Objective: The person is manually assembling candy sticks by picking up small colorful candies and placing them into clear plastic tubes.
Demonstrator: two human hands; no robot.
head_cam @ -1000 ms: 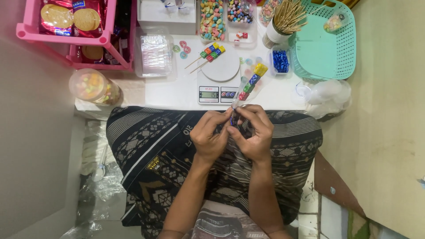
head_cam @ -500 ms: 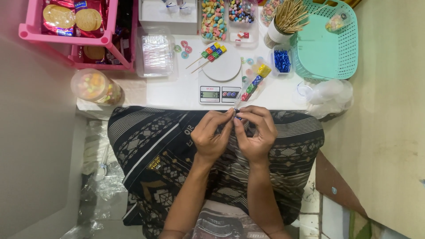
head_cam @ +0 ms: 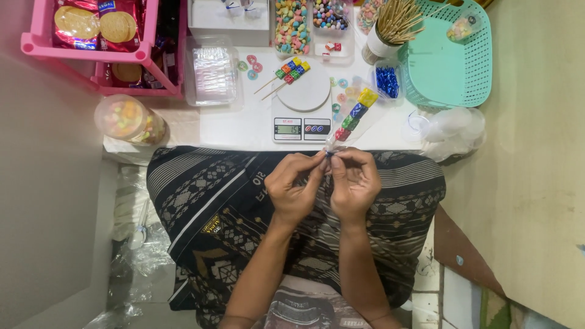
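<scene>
Over a white table (head_cam: 244, 125), left hand (head_cam: 294, 190) and right hand (head_cam: 353, 183) pinch a bagged candy skewer (head_cam: 354, 116) (blue tie barely visible); loose fingers could let it slip.

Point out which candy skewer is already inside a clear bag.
The candy skewer pinched at its lower end by both hands, left hand and right hand. A clear sleeve covers it; the two skewers by the white scale plate lie bare.

White table (head_cam: 244, 125), grey wall (head_cam: 49, 183) left, tiled floor (head_cam: 439, 280).
</scene>
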